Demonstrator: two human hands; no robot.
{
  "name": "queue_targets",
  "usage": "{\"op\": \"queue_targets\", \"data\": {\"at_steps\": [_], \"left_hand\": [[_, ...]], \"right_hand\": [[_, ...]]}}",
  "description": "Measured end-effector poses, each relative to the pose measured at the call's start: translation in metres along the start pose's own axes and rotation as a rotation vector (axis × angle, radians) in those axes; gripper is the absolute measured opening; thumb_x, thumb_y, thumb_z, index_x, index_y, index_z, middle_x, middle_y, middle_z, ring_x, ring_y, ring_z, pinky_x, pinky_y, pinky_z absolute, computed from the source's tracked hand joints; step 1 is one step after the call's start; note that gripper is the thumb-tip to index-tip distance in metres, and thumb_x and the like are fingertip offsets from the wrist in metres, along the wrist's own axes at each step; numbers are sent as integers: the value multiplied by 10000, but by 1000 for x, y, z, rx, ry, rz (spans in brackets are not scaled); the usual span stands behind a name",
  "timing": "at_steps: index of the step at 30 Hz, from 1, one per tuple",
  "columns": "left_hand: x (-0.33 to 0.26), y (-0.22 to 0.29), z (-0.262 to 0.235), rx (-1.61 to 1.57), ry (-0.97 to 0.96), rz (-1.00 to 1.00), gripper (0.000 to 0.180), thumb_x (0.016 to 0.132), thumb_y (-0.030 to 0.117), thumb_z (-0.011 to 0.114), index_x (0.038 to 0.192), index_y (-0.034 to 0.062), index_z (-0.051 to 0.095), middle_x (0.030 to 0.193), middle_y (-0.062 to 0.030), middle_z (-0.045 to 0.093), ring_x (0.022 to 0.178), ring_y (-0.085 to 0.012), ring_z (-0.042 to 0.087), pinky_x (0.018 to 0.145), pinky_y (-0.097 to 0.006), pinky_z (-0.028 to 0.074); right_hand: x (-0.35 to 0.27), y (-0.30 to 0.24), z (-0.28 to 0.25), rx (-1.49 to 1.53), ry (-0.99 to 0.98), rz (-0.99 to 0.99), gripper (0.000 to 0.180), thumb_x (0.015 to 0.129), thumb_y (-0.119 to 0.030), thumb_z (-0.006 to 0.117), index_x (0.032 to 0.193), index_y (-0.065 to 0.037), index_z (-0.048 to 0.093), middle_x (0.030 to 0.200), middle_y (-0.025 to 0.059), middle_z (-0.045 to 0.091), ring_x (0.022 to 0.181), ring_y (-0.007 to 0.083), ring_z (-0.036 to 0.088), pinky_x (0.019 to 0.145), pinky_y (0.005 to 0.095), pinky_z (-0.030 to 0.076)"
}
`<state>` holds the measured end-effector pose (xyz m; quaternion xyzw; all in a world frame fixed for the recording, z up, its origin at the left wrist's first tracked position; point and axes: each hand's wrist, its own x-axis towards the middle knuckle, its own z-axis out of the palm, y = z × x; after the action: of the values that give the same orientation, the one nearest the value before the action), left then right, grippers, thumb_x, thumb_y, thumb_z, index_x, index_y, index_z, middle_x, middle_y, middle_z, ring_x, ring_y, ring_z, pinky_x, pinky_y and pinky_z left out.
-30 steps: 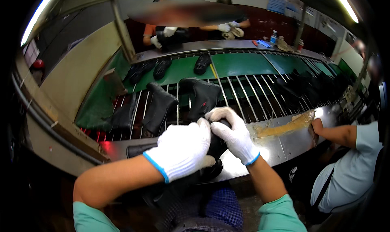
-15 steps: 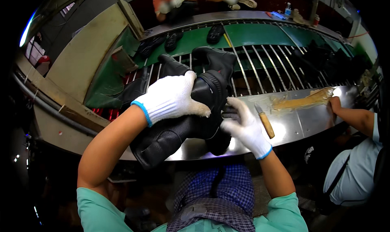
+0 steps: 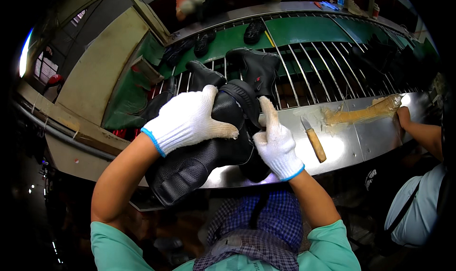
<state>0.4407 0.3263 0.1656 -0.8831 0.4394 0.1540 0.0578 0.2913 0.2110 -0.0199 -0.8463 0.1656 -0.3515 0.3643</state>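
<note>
A black leather boot lies tilted across the metal edge, its shaft toward me and its dark sole end turned up. My gloved left hand is closed around its foot part, thumb laid along the leather. At the sole's right rim, my gloved right hand has its fingers closed on the boot, index finger up along the edge; some fingertips are hidden behind it. Right of that hand lies a knife with a wooden handle. Just beyond stand more black boots, one upright and one smaller-looking.
Metal rollers and a green belt carry black shoes behind the steel ledge. Yellowish glue-like residue covers part of the ledge, near a co-worker's arm. Other gloved workers sit across the line.
My right hand has moved up and left, closing from loose fingers onto the boot's sole edge. The boot has turned slightly, its shaft end shifting left and down.
</note>
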Motion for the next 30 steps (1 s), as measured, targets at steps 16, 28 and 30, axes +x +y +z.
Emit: {"op": "queue_targets", "data": {"at_steps": [16, 28, 30], "left_hand": [[-8, -26, 14, -80, 63, 29, 1077, 706, 619, 908, 1426, -70, 499, 1148, -330, 715, 1067, -434, 731, 942, -452, 581], [-7, -17, 6, -47, 64, 60, 1053, 705, 570, 935, 1441, -41, 495, 1142, -317, 723, 1075, -434, 733, 944, -459, 585], [-7, -17, 7, -34, 85, 73, 1053, 700, 561, 943, 1446, -30, 493, 1139, -311, 725, 1074, -429, 736, 941, -456, 588]], "right_hand": [[-1, -14, -16, -97, -250, -327, 805, 853, -117, 717, 1604, -203, 440, 1109, 144, 632, 912, 326, 706, 760, 446, 622], [20, -4, -27, 406, -352, 229, 744, 961, -372, 718, 1565, -41, 438, 1490, 246, 550, 1315, 378, 618, 1114, 435, 508], [21, 0, -21, 422, -480, 286, 854, 962, -476, 694, 1620, -46, 359, 1549, 274, 504, 1384, 416, 564, 1176, 455, 449]]}}
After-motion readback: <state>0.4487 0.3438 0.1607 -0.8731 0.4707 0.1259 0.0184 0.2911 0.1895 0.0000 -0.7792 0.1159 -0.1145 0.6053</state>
